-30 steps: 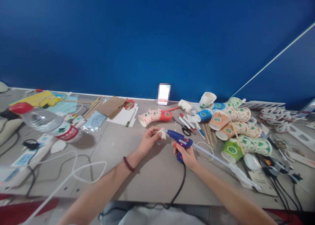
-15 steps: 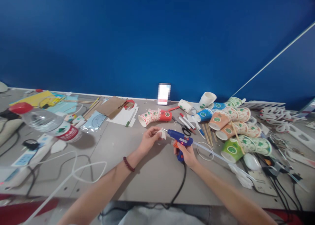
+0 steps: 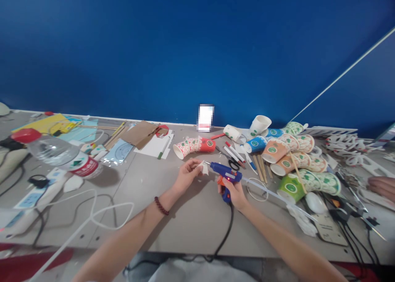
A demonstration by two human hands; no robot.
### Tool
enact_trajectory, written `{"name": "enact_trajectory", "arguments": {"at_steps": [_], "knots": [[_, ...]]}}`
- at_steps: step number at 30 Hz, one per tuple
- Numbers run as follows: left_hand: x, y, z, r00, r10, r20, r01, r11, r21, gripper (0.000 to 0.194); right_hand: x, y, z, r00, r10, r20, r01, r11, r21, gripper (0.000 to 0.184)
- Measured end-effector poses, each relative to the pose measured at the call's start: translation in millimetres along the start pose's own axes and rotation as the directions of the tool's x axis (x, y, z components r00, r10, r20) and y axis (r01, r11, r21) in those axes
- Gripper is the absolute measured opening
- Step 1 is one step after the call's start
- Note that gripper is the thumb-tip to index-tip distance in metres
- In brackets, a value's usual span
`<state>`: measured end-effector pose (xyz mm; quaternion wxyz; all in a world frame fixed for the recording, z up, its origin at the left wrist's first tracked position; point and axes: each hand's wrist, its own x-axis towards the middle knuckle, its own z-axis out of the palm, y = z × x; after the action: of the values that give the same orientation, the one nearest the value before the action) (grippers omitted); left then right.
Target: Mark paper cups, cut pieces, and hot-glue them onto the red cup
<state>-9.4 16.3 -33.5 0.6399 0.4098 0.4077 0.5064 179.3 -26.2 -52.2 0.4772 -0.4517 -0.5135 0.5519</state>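
My left hand [image 3: 187,175] pinches a small white piece [image 3: 204,167], which looks like paper. In my right hand [image 3: 235,193] is a blue glue gun [image 3: 226,172] with an orange trigger and a lit red light. Its nozzle points left, right at the white piece; whether they touch I cannot tell. A long clear glue stick [image 3: 271,193] sticks out of the back of the gun. Beyond my hands lie joined red and patterned paper cups [image 3: 194,145]. Black-handled scissors [image 3: 234,164] lie just behind the gun, partly hidden by it.
Several nested paper cups [image 3: 291,188] lie at right, near wooden sticks [image 3: 262,169] and markers [image 3: 236,153]. A plastic bottle [image 3: 58,153] and power strip [image 3: 40,202] are at left. A phone [image 3: 205,117] leans on the wall. Another person's hand [image 3: 382,186] shows at the right edge.
The glue gun has tilted slightly and its glue stick has shifted. My left hand stays almost still. Another person's hand has come in at the right edge.
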Motion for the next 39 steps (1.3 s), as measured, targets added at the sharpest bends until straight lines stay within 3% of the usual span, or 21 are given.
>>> {"name": "enact_trajectory", "arguments": {"at_steps": [39], "knots": [[-1.3, 1.4, 0.5, 0.998, -0.06, 0.003, 0.06, 0.998, -0.02, 0.039, 0.8, 0.6, 0.2, 1.0, 0.005, 0.022, -0.005, 0.999, 0.033, 0.038]]}}
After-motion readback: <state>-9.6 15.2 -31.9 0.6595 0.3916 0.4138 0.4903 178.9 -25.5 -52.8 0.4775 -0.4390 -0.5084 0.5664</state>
